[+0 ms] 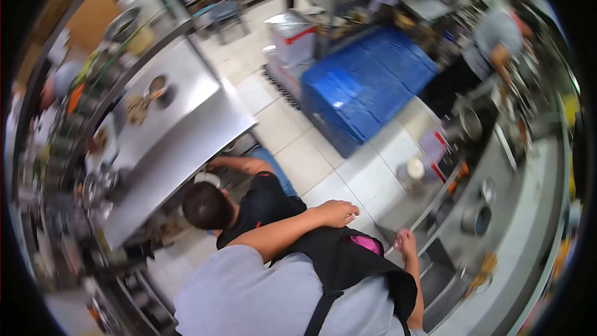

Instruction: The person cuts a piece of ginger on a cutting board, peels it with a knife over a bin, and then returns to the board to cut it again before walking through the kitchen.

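My left hand (337,213) reaches across in front of my black apron (333,255). Its fingers are loosely bent and a little apart, and I see nothing in them. On the other side of the apron, close to the steel counter (429,211), is my right hand (405,241). That hand is small and slightly blurred, with loosely curled, parted fingers and no object visible in it. Something bright pink (365,244) shows at the apron's upper edge, between the two hands.
A person in black (255,211) crouches at my left, by a steel table (180,143). Ahead, a large blue chest (367,81) stands on the tiled floor (283,143). Another person in grey (497,34) works by the counter at far right. A metal pot (476,219) sits there.
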A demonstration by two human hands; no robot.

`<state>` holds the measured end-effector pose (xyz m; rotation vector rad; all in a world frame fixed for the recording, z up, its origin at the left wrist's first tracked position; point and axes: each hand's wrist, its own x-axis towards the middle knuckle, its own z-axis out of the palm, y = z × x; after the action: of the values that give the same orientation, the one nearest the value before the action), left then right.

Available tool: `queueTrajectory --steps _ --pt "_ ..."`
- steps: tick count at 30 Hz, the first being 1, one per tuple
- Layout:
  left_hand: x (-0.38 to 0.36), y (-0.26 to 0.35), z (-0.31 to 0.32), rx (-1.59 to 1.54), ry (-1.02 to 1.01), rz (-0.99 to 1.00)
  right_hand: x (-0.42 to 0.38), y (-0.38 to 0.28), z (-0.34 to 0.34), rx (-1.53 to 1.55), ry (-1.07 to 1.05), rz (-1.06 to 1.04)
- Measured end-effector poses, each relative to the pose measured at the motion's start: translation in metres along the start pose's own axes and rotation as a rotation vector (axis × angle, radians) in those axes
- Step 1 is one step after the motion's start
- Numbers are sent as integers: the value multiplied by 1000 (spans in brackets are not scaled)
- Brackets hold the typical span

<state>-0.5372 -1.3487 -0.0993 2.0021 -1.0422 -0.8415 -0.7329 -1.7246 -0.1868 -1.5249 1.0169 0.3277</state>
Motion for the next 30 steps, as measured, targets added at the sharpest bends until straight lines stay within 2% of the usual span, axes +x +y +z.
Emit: queueTrajectory --steps 1,4,7,10,13,14,16,18,20,21,24,25,27,28,30 --pt "5 3 -14 -12 59 -67 19 1 -3 49 -16 49" --pt "8 -5 -51 -25 204 -139 101 -39 20 -115 -214 44" --pt "6 -20 -75 -61 351 -222 166 -32 -30 -286 -350 39" --pt "-8 -28 -96 -101 465 -421 231 -45 -79 -415 -427 41" --pt "-10 -41 -98 -143 583 -545 320 -97 -113 -522 -472 52" --pt "-6 -42 -98 -152 612 -563 344 -121 -100 -559 -485 50" --pt "1 -42 -107 -207 653 -642 382 -179 -25 -617 -508 46" --pt "11 -39 -120 -225 710 -669 402 -257 124 -652 -528 39" --pt "18 -40 -133 -252 762 -688 435 -304 164 -718 -529 -3" --pt "18 -37 -142 -261 779 -699 449 -334 192 -699 -542 -124" --pt "11 -44 -165 -213 1016 -668 451 -425 293 -839 -638 -208" --pt "7 -51 -175 -213 1040 -679 452 -445 326 -854 -653 -221" --pt "-5 -68 -194 -289 1241 -693 449 -473 385 -868 -717 -301" --pt "-14 -76 -203 -290 1250 -697 447 -481 414 -875 -723 -306" --pt "-33 -95 -225 -283 1411 -740 440 -491 457 -860 -795 -266"
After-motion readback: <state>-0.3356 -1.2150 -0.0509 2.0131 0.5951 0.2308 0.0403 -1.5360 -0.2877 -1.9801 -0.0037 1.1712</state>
